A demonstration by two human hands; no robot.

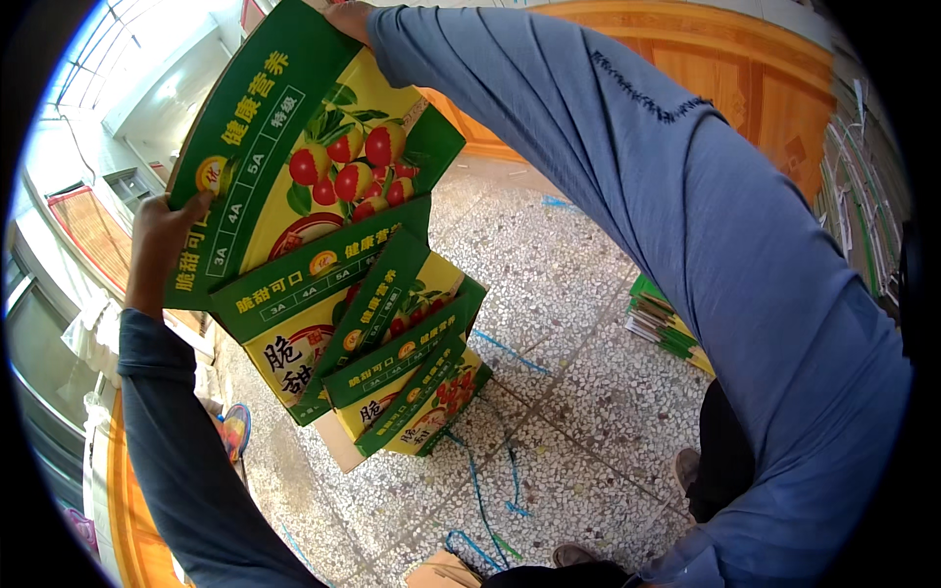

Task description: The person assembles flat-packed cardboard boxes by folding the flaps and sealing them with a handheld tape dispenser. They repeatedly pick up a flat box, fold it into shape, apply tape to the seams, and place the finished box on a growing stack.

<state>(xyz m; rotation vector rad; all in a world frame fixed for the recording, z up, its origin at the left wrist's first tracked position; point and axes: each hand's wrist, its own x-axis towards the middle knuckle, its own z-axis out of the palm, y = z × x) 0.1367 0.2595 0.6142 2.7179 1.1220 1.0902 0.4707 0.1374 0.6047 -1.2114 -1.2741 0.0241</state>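
A large printed cardboard carton [338, 103], green and yellow with red fruit on it, is held up at the upper left. My left hand [169, 235] grips its left edge, thumb over the printed face and the other fingers out of sight behind. At the top corner my right hand [350, 18] holds the carton's edge; most of its fingers are hidden. Below hangs or stands a leaning column of similar cartons [392, 377], overlapping at angles down to the floor. Whether the held carton is joined to or touches the one under it, I cannot tell.
Blue strapping strips [475, 490] lie on the speckled floor [578, 392]. A bundle of flat cardboard [671, 328] is beside my right arm, with more flat sheets [858, 206] at far right. Orange wooden panelling [725, 59] runs behind. A colourful shoe [236, 431] shows at left.
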